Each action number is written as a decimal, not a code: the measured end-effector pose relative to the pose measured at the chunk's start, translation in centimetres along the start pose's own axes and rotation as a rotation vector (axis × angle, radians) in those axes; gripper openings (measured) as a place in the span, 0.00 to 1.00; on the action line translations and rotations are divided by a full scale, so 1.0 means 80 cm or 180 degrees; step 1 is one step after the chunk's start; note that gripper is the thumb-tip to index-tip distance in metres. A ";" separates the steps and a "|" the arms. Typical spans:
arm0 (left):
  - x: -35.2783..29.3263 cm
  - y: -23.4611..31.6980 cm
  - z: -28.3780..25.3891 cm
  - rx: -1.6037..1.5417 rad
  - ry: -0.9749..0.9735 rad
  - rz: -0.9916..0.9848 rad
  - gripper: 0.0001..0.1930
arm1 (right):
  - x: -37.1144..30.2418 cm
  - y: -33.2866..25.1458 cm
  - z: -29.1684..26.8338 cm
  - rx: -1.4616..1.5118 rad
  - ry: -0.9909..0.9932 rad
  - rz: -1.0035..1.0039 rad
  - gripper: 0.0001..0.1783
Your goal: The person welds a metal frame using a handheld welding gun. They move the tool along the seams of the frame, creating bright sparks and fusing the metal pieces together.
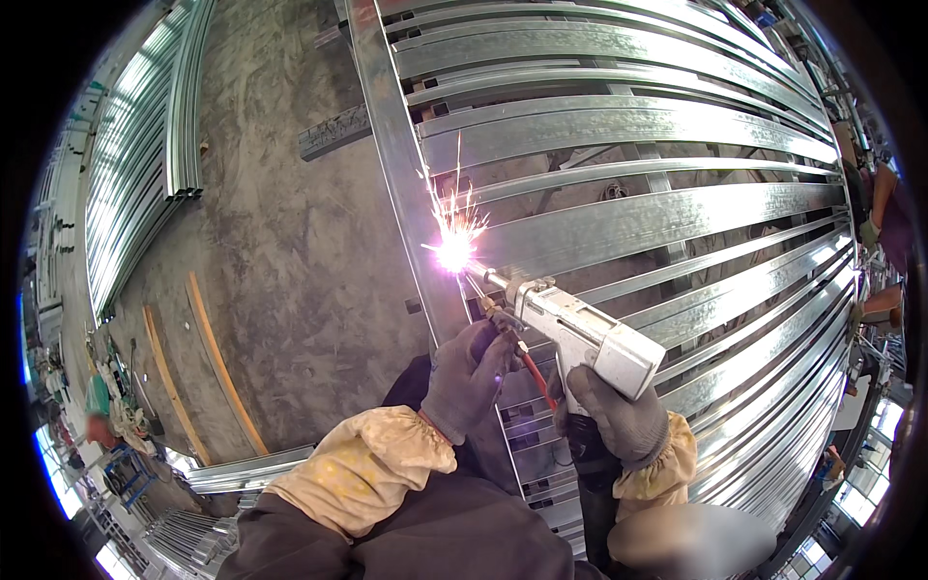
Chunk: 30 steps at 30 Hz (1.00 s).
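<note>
Right hand (613, 418), grey glove w/ tan sleeve guard, grips the handle of a white welding gun (580, 333), fingers wrapped tight round it; gun body tilts up-left, nozzle aimed at the frame. Left hand (467, 376), also grey-gloved, closes narrow round the gun's front end just behind the nozzle, next to a red hose (537, 377) that loops under the gun. At the tip a bright white-violet arc (454, 251) w/ sparks shooting upward, right where a crossbar meets the long side rail (394, 155). The rail runs from top centre down toward the person; the arc sits on its right edge. Work surface is a big galvanised steel frame (657, 217): shiny ribbed channels laid parallel, running right from the rail, gaps between them, dark floor showing through. Left of the rail, bare grey concrete floor (280, 251), stained and scuffed. Further left a stack of steel channels (145, 145) lies on the floor, well apart from the hands. Two wood strips (217, 362) lie on the concrete, lower left. More metal sections lie near the bottom-left edge. Room looks like a workshop, daylight at the rim; clutter at far left too small to tell.
</note>
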State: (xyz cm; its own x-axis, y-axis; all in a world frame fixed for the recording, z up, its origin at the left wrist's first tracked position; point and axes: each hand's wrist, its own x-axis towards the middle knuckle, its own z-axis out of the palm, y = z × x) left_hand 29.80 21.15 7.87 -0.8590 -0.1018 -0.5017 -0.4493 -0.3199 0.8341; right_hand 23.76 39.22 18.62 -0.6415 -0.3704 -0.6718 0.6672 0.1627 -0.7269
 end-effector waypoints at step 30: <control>-0.004 0.001 0.003 0.0327 -0.0073 0.0142 0.13 | -0.007 0.006 0.004 0.0291 0.0098 0.0179 0.18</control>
State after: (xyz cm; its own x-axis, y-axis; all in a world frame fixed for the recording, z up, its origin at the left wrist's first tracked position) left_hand 30.00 21.37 8.15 -0.8837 -0.0917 -0.4591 -0.4322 -0.2172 0.8752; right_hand 24.58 39.24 18.69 -0.6125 -0.3344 -0.7162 0.7333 0.0978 -0.6728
